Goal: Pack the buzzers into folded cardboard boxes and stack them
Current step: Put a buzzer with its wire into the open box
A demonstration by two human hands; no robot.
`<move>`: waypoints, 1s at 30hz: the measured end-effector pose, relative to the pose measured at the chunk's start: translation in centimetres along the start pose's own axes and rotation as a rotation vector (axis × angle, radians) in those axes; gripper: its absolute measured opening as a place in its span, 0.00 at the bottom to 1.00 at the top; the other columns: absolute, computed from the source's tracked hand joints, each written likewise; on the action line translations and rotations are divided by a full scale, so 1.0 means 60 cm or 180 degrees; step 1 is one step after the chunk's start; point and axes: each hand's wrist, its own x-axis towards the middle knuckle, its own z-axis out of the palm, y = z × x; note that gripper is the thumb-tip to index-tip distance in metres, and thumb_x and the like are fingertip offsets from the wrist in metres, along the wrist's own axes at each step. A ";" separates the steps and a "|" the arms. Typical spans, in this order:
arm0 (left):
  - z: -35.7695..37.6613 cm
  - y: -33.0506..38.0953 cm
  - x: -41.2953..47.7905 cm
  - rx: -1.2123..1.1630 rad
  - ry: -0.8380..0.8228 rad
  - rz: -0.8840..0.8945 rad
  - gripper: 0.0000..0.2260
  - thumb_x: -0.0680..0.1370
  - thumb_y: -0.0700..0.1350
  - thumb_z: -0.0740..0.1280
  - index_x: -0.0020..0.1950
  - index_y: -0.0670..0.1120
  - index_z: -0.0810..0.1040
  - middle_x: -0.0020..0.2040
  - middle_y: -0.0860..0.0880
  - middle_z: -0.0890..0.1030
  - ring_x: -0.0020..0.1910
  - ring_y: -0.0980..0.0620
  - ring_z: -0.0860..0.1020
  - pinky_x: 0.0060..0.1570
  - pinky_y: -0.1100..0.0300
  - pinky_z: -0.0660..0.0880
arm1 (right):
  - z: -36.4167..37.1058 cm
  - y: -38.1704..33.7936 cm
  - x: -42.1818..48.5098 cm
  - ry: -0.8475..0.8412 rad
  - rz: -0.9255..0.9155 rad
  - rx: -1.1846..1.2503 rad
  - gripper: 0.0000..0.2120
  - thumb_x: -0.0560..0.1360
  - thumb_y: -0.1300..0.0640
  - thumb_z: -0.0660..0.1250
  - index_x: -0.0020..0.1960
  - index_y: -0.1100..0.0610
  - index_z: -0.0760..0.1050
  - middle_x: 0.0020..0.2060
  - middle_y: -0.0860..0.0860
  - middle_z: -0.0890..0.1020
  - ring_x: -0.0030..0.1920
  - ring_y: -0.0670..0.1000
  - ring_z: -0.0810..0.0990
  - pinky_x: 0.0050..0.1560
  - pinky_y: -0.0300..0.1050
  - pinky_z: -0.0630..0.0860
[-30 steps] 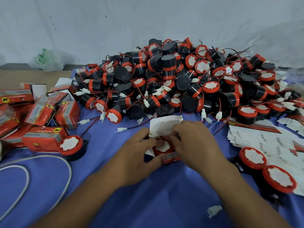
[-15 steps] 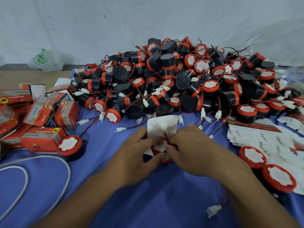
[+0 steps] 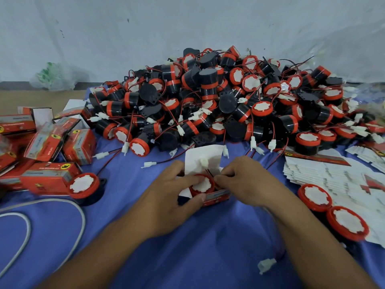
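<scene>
No legible text. Red packed boxes: yellow round emblem with dark figure, printed lines too blurred to read. Open box: pale lettering on red side, likewise unreadable.

We see a bare left hand and right hand on bare forearms; nails seem short, though blurred.

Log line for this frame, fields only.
step: seating buzzer in box | left hand: grips box, fingers on buzzer | right hand: fingers curled at red wire, grip unclear | packed boxes: left | flat cartons: right
</scene>
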 end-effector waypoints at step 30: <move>-0.014 0.027 0.014 0.0629 -0.0414 -0.0155 0.22 0.74 0.56 0.61 0.69 0.65 0.72 0.62 0.51 0.69 0.58 0.51 0.64 0.58 0.61 0.65 | 0.015 0.009 0.011 0.0371 -0.0287 0.0543 0.13 0.75 0.56 0.68 0.53 0.50 0.65 0.43 0.47 0.76 0.39 0.46 0.75 0.32 0.39 0.68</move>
